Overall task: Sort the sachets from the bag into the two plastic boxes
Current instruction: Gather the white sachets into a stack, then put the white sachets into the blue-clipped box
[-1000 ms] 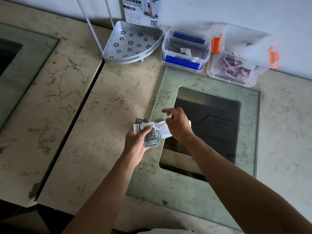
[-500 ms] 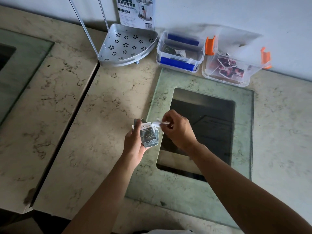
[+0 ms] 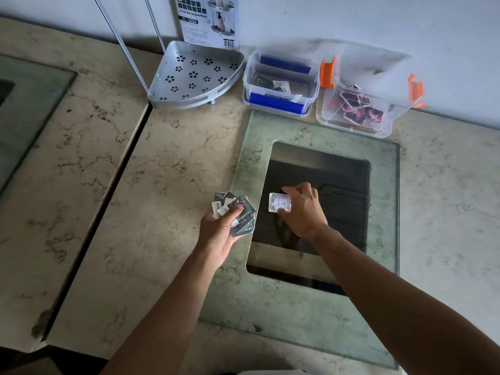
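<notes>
One sachet (image 3: 280,202) is mid-sort, pinched in the right hand (image 3: 303,209) at centre frame. The left hand (image 3: 220,230) grips a fan of sachets (image 3: 238,212), perhaps five or six, just left of it. Next, I judge, it goes to one of two open boxes at the upper right: the blue box (image 3: 281,102) or the orange box (image 3: 354,125).

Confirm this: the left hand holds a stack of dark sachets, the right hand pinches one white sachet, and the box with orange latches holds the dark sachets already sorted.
Wrong on the last part. The head view shows the box with orange latches holding red sachets; the dark ones lie in the box with blue latches. Otherwise correct: the left hand holds the dark stack, and the right hand pinches one white sachet.
</notes>
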{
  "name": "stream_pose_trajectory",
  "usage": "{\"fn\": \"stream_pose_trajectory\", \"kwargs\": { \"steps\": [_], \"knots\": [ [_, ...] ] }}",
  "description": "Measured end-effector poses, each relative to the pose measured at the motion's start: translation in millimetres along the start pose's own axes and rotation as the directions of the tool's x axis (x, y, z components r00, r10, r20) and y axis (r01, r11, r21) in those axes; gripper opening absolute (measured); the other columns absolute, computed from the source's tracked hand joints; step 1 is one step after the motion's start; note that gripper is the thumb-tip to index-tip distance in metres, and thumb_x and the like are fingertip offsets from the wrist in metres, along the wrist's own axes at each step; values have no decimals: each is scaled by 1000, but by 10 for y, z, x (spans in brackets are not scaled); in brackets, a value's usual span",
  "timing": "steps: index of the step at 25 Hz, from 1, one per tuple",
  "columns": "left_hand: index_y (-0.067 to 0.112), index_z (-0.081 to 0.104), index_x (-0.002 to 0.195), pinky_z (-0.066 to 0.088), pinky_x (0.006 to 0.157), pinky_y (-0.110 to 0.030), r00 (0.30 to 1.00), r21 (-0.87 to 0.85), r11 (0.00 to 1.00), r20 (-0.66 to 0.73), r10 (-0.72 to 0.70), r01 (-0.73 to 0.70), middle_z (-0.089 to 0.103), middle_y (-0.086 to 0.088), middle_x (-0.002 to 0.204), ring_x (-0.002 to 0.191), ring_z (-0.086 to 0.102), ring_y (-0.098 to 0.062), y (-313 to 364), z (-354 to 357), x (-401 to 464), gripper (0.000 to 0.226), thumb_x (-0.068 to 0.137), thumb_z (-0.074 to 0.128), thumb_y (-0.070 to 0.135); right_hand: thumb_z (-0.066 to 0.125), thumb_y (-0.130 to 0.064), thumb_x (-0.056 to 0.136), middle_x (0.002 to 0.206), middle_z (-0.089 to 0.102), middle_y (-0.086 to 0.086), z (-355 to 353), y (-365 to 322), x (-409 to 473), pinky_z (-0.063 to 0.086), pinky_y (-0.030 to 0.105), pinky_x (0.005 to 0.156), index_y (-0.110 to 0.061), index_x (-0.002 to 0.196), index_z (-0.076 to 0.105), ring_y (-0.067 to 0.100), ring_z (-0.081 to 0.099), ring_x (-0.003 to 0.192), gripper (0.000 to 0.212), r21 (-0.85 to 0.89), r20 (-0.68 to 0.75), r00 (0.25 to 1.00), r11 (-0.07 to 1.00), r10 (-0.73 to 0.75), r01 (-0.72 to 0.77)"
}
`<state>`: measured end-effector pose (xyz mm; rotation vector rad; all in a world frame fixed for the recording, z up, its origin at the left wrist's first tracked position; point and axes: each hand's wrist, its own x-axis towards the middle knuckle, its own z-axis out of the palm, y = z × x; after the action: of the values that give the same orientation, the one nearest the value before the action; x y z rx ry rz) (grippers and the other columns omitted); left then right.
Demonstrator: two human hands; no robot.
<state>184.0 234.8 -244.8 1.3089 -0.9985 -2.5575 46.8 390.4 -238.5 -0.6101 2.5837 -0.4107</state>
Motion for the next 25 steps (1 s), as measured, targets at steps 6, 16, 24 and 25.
{"fn": "stream_pose_trajectory", "kwargs": {
  "steps": [6, 16, 24, 25],
  "knots": [
    [12, 66, 108, 59, 83, -53, 1000, 81, 997, -4, 21, -21, 69, -18, 108, 91, 72, -31, 6, 54, 15, 22, 87, 72, 9, 74, -15, 83, 94, 68, 2, -25, -99, -21, 50, 17, 53, -17, 97, 60, 9, 62, 73, 20, 432, -5, 991, 894, 134, -119],
    [1, 54, 134, 60, 78, -46, 995, -27, 1000, 96, -5, 8, 67, -24, 124, 108, 70, -37, 89, 348, 69, 47, 98, 60, 31, 67, -46, 90, 113, 64, -7, -118, -330, -97, 33, 6, 88, -27, 103, 77, 10, 48, 109, 25, 272, -68, 879, 839, -471, 471],
    [-5, 52, 133, 59, 82, -51, 979, -35, 998, 196, -47, 55, 63, -26, 115, 107, 62, -40, 105, 463, 123, 43, 90, 56, -1, 79, -29, 82, 129, 50, -7, -121, -174, -14, 50, 28, 98, -25, 137, 53, 11, 52, 116, 60, 511, -85, 989, 848, -117, 144],
    [-3, 54, 131, 59, 82, -52, 980, -29, 998, 193, -41, 48, 66, -23, 112, 106, 63, -38, 114, 476, 126, 40, 91, 56, -2, 77, -29, 85, 132, 50, -6, -146, -178, 7, 54, 28, 94, -25, 145, 44, 10, 57, 113, 69, 591, -4, 997, 804, -74, 63]
  ]
}}
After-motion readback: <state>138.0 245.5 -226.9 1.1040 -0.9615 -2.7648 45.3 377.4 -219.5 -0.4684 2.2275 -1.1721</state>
